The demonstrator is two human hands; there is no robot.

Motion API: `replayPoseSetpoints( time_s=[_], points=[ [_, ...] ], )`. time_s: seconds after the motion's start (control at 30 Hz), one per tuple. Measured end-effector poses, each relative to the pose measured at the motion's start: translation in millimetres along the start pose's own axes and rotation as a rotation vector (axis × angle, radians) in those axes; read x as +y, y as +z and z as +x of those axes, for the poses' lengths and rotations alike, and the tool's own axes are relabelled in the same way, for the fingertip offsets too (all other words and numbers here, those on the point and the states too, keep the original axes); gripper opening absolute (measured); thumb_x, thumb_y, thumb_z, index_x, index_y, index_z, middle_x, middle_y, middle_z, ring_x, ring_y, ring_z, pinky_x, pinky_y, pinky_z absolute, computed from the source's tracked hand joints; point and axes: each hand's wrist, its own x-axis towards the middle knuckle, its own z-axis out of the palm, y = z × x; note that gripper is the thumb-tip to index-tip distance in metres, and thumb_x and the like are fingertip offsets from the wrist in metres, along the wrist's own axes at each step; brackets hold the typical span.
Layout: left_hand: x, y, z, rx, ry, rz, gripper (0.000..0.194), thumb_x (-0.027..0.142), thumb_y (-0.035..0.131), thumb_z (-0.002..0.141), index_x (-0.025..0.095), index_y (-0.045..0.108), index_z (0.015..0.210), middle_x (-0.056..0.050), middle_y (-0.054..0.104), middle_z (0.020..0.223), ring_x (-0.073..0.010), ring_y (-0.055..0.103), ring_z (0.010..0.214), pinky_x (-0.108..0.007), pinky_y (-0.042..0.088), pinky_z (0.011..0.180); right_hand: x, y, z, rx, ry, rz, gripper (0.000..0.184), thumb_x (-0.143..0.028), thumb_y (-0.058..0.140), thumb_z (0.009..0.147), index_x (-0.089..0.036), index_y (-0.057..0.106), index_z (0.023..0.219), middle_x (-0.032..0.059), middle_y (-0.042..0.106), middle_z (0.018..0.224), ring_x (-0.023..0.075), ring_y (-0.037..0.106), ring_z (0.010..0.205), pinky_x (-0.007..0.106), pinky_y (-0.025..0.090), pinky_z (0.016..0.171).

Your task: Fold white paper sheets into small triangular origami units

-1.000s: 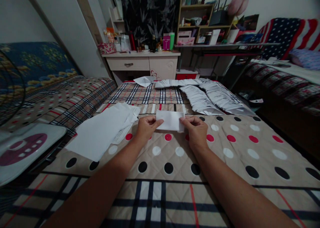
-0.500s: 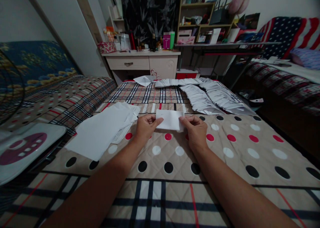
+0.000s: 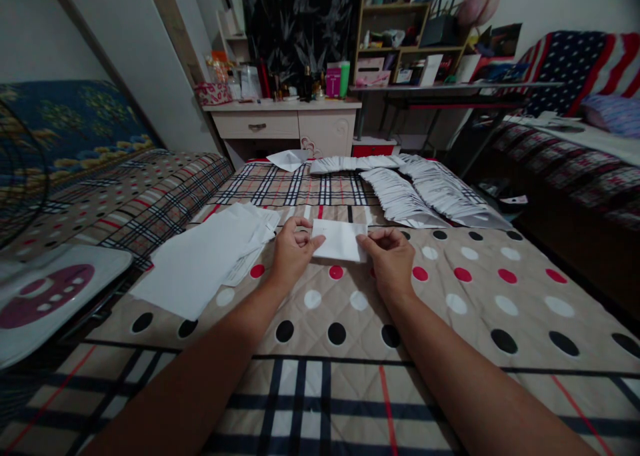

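Observation:
A small white folded sheet of paper [image 3: 340,239] is held level between both hands, just above the dotted bedspread [image 3: 380,403]. My left hand [image 3: 294,248] pinches its left edge, thumb on top and the index finger slightly raised. At the right edge, my right hand [image 3: 391,256] grips it with the thumb across the face and the fingers curled behind. To the left lies a loose pile of white paper sheets [image 3: 190,263]. Long rows of folded papers [image 3: 397,197] lie fanned out beyond my right hand.
Another row of folded papers [image 3: 350,166] and a single creased sheet [image 3: 288,160] lie at the bed's far end. A white folding table [image 3: 65,296] with a purple print stands at the left edge. Behind are a cream dresser [image 3: 280,124] and a shelf unit [image 3: 390,26].
The paper stays in nearly the same place between both hands. My left index finger has lifted a little, and the thumb has shifted slightly left.

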Motion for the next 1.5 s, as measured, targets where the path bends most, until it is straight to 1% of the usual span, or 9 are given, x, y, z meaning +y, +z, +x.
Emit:
replayPoseSetpoints(
  time_s=[0.17, 0.33, 0.43, 0.63, 0.73, 0.8, 0.87, 1.1, 1.5],
  points=[
    [-4, -2.7, -2, -0.011, 0.05, 0.209, 0.032, 0.021, 0.063, 0.076, 0.021, 0.049, 0.105, 0.007, 0.058, 0.055, -0.0117, 0.055, 0.049, -0.02, 0.038, 0.051, 5, -1, 2, -0.048, -0.062, -0.12, 0.021, -0.022, 0.074, 0.06, -0.02, 0.054, 0.067, -0.0027, 0.059, 0.064, 0.0117, 0.052, 0.055, 0.025, 0.042, 0.053],
    [-5, -5.9, -4, -0.074, 0.177, 0.611, 0.015, 0.019, 0.06, 0.079, 0.021, 0.065, 0.093, 0.002, 0.06, 0.063, -0.0134, 0.054, 0.058, -0.025, 0.039, 0.06, 10, -3, 5, -0.15, -0.101, -0.368, 0.014, -0.02, 0.067, 0.062, -0.02, 0.053, 0.064, -0.0032, 0.057, 0.059, 0.0132, 0.052, 0.054, 0.025, 0.039, 0.052],
    [-4, -6.9, -4, -0.116, 0.228, 0.696, 0.012, 0.018, 0.059, 0.08, 0.022, 0.068, 0.086, -0.001, 0.063, 0.067, -0.0158, 0.055, 0.062, -0.027, 0.039, 0.065, 12, -3, 6, -0.186, -0.135, -0.478, 0.01, -0.02, 0.064, 0.063, -0.021, 0.054, 0.063, -0.0033, 0.059, 0.059, 0.0134, 0.053, 0.053, 0.025, 0.037, 0.052],
    [-7, -7.3, -5, -0.104, 0.193, 0.483, 0.008, 0.024, 0.068, 0.074, 0.022, 0.07, 0.081, 0.001, 0.058, 0.059, -0.0155, 0.051, 0.057, -0.027, 0.039, 0.064, 11, -3, 5, -0.174, -0.19, -0.525, 0.007, -0.018, 0.063, 0.063, -0.021, 0.056, 0.062, -0.0036, 0.059, 0.058, 0.0135, 0.052, 0.054, 0.025, 0.037, 0.053],
    [-6, -3.4, -4, -0.088, 0.084, 0.278, 0.044, 0.027, 0.075, 0.069, 0.02, 0.064, 0.111, 0.001, 0.064, 0.068, -0.0153, 0.059, 0.063, -0.025, 0.045, 0.064, 10, -3, 6, -0.102, -0.129, -0.361, 0.012, -0.02, 0.068, 0.062, -0.02, 0.056, 0.063, -0.0036, 0.057, 0.058, 0.0128, 0.051, 0.053, 0.025, 0.038, 0.052],
    [-3, 1.2, -4, -0.081, -0.027, 0.032, 0.072, 0.029, 0.076, 0.068, 0.02, 0.046, 0.132, -0.003, 0.069, 0.081, -0.0159, 0.065, 0.069, -0.025, 0.048, 0.064, 8, -3, 8, -0.028, -0.087, -0.226, 0.017, -0.022, 0.072, 0.061, -0.019, 0.055, 0.062, -0.0035, 0.056, 0.059, 0.012, 0.05, 0.053, 0.025, 0.04, 0.052],
    [0, 6.4, -5, -0.075, -0.134, -0.181, 0.084, 0.032, 0.078, 0.067, 0.019, 0.036, 0.138, -0.005, 0.071, 0.087, -0.0151, 0.066, 0.067, -0.025, 0.05, 0.062, 6, -3, 8, 0.039, -0.07, -0.127, 0.019, -0.023, 0.074, 0.061, -0.018, 0.056, 0.062, -0.0028, 0.058, 0.061, 0.0116, 0.051, 0.054, 0.025, 0.04, 0.051],
    [6, 22.8, -19, -0.224, -0.29, -0.327, 0.039, 0.036, 0.082, 0.062, 0.011, 0.068, 0.088, -0.007, 0.072, 0.081, -0.0128, 0.065, 0.065, -0.023, 0.05, 0.06, -2, 2, -1, 0.109, -0.146, -0.052, 0.019, -0.024, 0.075, 0.064, -0.019, 0.057, 0.067, -0.0026, 0.061, 0.064, 0.0119, 0.053, 0.057, 0.025, 0.043, 0.056],
    [6, 28.1, -24, -0.205, -0.284, -0.407, 0.047, 0.025, 0.085, 0.056, 0.014, 0.068, 0.098, -0.006, 0.074, 0.089, -0.0155, 0.067, 0.071, -0.025, 0.053, 0.064, -8, 9, -13, 0.11, -0.166, -0.045, 0.019, -0.026, 0.075, 0.067, -0.019, 0.058, 0.069, -0.0018, 0.062, 0.066, 0.0124, 0.054, 0.059, 0.025, 0.044, 0.056]
  ],
)
